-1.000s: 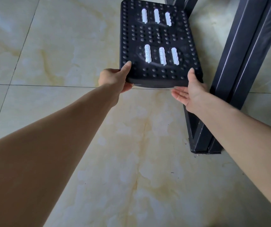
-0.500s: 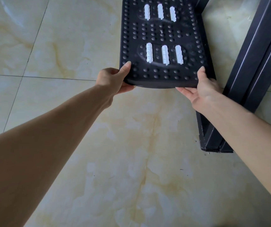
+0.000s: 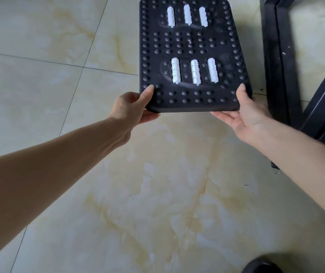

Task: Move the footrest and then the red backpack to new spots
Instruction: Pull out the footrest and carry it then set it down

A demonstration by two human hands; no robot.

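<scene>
The footrest [image 3: 189,44] is a black studded board with two rows of white rollers, held above the floor at the top centre of the head view. My left hand [image 3: 132,107] grips its near left corner, thumb on top and fingers underneath. Its near right corner sits in my right hand [image 3: 246,113], thumb on top, fingers under the edge. The red backpack is out of sight.
A black metal frame [image 3: 279,71] stands on the floor just right of the footrest, its bars running to the right edge. Pale marble floor tiles [image 3: 157,194] spread below and to the left. A dark rounded object [image 3: 262,266] shows at the bottom right edge.
Both hands have closed onto the footrest's near corners and brought it nearer to me and away from the black frame, with the right hand now gripping where it was only beside the edge.
</scene>
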